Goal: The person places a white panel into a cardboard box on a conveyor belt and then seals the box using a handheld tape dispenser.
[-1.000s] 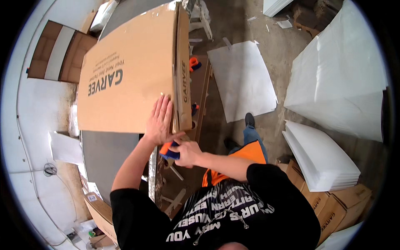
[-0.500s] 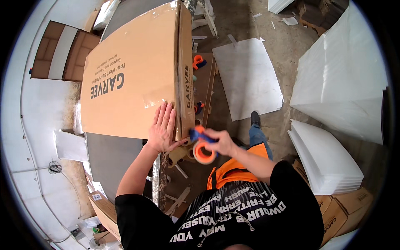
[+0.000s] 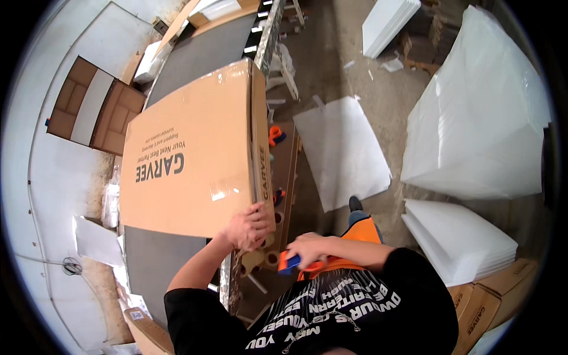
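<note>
A large flat brown cardboard box with dark printing lies on a grey conveyor belt. A glossy strip of clear tape shows on its top near the close right corner. My left hand is closed over that corner, fingers bent together across the edge. Off to the right and nearer my body, my right hand grips an orange and blue tape dispenser, held apart from the box. Part of the dispenser is hidden behind the fingers.
Beside the belt, a lower shelf holds another orange and blue dispenser and tape rolls. A white sheet lies on the floor. White foam boards, brown cartons and a big plastic-wrapped stack stand at right.
My left hand has gone from lying flat on the box top to curling over its corner. My right hand has drawn the dispenser away from the box toward my body. The view has shifted.
</note>
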Motion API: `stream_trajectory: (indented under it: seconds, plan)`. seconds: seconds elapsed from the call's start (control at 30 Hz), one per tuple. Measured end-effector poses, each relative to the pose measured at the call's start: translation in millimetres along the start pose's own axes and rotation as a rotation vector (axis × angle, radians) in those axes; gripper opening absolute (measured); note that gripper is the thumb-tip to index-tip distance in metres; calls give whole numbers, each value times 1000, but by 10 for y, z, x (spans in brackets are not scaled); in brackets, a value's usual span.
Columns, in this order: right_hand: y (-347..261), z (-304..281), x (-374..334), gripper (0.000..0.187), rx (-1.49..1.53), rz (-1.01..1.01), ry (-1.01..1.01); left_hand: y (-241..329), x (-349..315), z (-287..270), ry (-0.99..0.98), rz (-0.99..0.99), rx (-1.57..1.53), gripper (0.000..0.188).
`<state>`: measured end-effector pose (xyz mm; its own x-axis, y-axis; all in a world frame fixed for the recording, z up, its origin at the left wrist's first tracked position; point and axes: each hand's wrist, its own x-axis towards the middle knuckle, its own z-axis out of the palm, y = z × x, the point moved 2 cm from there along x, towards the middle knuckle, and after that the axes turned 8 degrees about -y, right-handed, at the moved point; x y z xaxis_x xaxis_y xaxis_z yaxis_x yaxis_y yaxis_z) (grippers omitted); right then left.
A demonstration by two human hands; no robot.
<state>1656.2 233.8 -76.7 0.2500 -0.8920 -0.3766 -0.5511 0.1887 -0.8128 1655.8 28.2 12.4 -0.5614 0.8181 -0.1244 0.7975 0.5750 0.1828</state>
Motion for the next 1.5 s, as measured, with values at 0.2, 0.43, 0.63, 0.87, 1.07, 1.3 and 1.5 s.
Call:
stream_trajectory:
  seconds: [0.2,0.43,0.63,0.87,1.07,1.3,1.5]
  plan:
    - [1129,-175,-1699,57,423,436,942,-120,187,-130,61,-148,-180,37]
    - [2089,-944,-2060,57,761,446,1429,-1549,476,-86,-3,-707,-6,99]
    - [2523,-1862,-1781,56,340,370,1274,-3649,695,-513,298,-1431,-291,140]
    - [2851,-2918,-1979,49,34,280,994,-3724,1395,-634,-82,-1040,-291,115]
    - [3215,-3425,-2116,48,130,325,980,-1941,1534,-626,-250,-1164,-197,92]
    - [3199,-3855,-1782,51,261,168,933,-2760,1876,-779,331,-1307,-69,109]
    - [3365,-4282,-1001,61,882,-155,570,-3515,1987,-739,104,-1567,-51,126]
